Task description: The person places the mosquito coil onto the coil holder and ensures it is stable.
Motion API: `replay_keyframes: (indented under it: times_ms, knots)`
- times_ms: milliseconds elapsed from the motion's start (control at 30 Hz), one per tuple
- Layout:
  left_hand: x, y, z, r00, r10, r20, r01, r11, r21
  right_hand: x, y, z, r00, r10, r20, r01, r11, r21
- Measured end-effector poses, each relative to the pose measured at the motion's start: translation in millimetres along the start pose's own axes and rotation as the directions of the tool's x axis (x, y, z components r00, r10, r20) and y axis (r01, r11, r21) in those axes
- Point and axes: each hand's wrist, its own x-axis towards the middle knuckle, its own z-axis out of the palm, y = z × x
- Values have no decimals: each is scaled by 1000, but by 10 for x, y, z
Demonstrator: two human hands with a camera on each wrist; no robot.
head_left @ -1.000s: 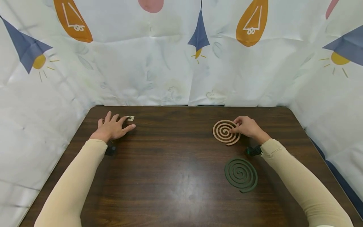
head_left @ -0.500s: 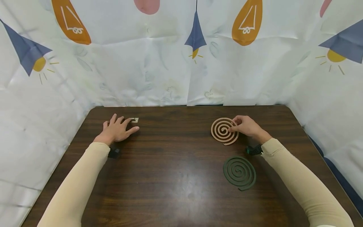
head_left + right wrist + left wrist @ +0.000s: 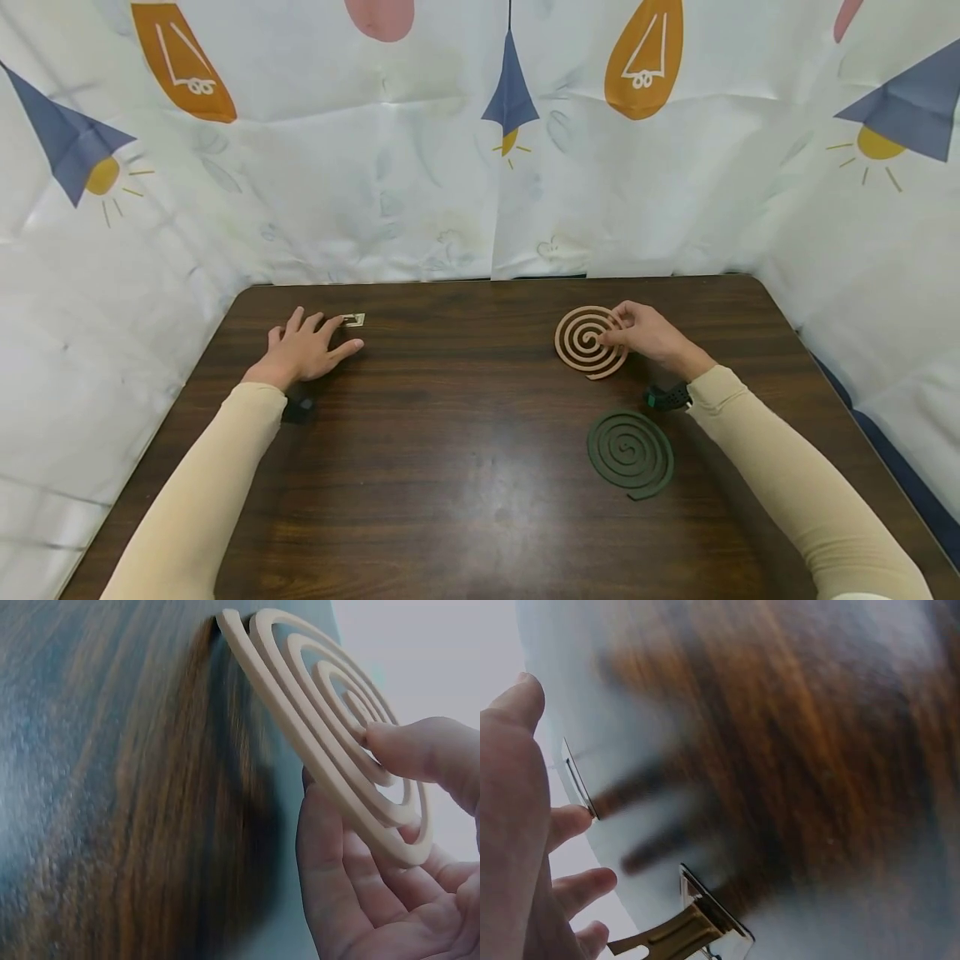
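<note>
A tan mosquito coil [image 3: 574, 358] is pinched in my right hand [image 3: 651, 337], thumb on its upper face and fingers beneath. The right wrist view shows the coil [image 3: 296, 727] tilted, its outer end near the tabletop. My left hand [image 3: 303, 350] spreads its fingers low over the far left of the table. Its index fingertip meets a small flat metal coil stand [image 3: 355, 320]. A second metal stand [image 3: 705, 922] with a raised strip appears in the left wrist view, beside the little finger; the hand hides it from the head view.
A green mosquito coil [image 3: 630, 454] lies flat on the dark wooden table [image 3: 420, 467], nearer than the tan one. White patterned cloth [image 3: 337, 192] hangs behind the table and along both sides.
Over the first half second, my left hand and the small stand shift slightly right. The right hand keeps its grip on the tan coil. The head view drifts a little.
</note>
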Motion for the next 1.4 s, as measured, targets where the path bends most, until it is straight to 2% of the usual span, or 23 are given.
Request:
replay_keyframes:
  times_ms: [567, 867, 1000, 1400]
  knots:
    - [15, 43, 68, 1000, 7, -19, -7, 1000, -8, 1, -67, 71, 1000, 11, -8, -11, 997, 81]
    - [7, 121, 77, 1000, 19, -20, -19, 1000, -13, -4, -85, 82, 999, 46, 3, -46, 988, 148]
    - [-1, 160, 89, 999, 24, -23, -24, 1000, -1, 7, -92, 80, 999, 31, 17, -34, 976, 215]
    - [-17, 348, 84, 998, 52, -19, -52, 998, 41, 8, -94, 102, 1000, 18, 5, -19, 959, 284]
